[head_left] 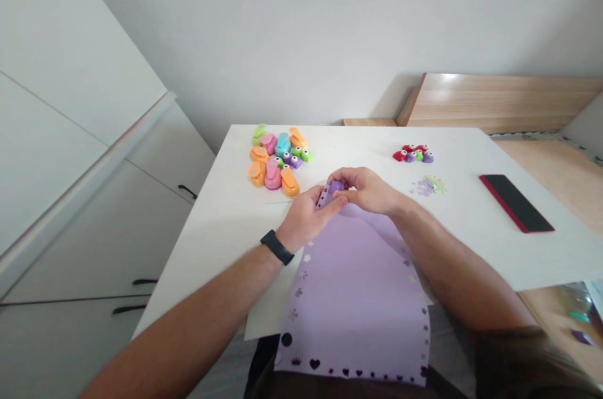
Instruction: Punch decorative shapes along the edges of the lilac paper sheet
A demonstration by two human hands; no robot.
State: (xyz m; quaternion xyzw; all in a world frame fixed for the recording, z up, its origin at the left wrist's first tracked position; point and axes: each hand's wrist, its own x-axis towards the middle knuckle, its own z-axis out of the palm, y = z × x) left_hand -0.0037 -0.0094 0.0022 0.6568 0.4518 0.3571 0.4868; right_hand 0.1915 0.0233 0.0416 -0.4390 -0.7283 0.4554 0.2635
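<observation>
A sheet of purple paper (362, 286) stretches from my hands down over the near table edge. Cut-out shapes such as stars, hearts, a crown and a circle line its borders. At the sheet's far edge, my right hand (365, 188) is closed around a small purple craft punch (335, 186). My left hand (308, 217) pinches the paper's far left corner beside the punch, its thumb reaching toward the punch. Fingers partly hide the punch, so I cannot tell whether the paper sits in its slot.
Colourful large punches (273, 173) cluster at the back left of the white table (211, 229). Several small red, purple and green punches (414, 154) stand at the back right. Paper bits (429, 185) lie in front of them. A black and red flat object (517, 203) rests far right.
</observation>
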